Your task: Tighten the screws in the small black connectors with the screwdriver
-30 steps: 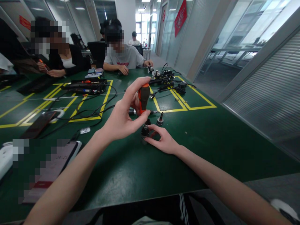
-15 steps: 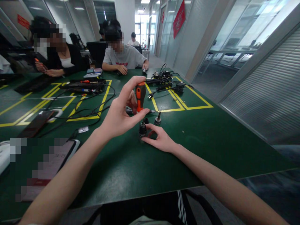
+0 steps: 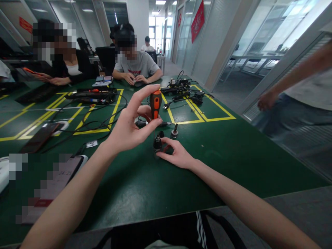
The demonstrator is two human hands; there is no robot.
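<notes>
Screwdrvr (image 3: 156, 104) turned slightly, vert., tip dn.

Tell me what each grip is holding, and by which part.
The left grip holds an orange-and-black screwdriver by its upright handle, pinched at top and bottom. The right grip holds a small black cylindrical part around its lower body.
</notes>
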